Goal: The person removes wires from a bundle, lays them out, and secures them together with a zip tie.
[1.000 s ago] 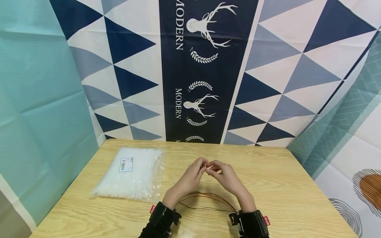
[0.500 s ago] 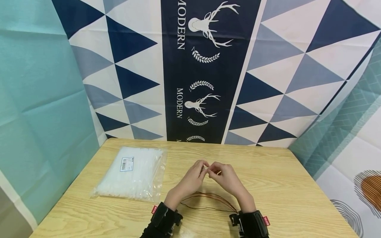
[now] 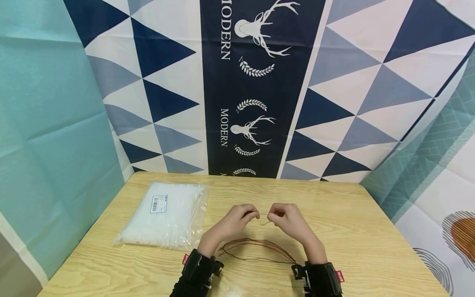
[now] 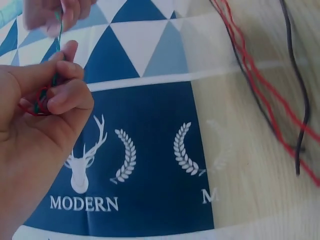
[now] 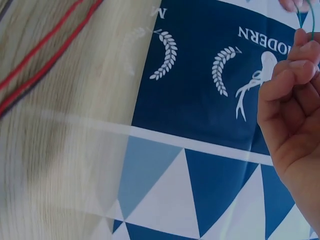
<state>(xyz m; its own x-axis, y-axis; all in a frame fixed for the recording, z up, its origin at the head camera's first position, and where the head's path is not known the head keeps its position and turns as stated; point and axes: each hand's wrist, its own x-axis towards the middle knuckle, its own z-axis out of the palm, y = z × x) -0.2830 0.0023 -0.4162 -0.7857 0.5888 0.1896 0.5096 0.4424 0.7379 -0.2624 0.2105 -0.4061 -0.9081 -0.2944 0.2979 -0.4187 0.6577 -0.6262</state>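
Observation:
In the head view my left hand [image 3: 235,219] and my right hand [image 3: 291,222] are raised above the table, a short gap apart. A thin green cord [image 4: 59,37] runs between their fingertips in the left wrist view. The left thumb and fingers pinch it together with some red cord [image 4: 31,111], which bunches inside the curled fingers. My right fingers pinch the other end; in the right wrist view a loop of the green cord [image 5: 313,20] stands above them. Whether it is knotted cannot be made out.
Several long red and dark cords [image 3: 259,241] curve across the wooden table [image 3: 356,239] between the forearms. At the left lies a clear plastic bag [image 3: 163,218] of white strips with a label. Patterned cloth [image 3: 256,86] hangs behind the table.
My hands were nearly touching and have drawn apart, left hand leftwards and right hand rightwards. A stretch of cord now shows between them. The bag has stayed put.

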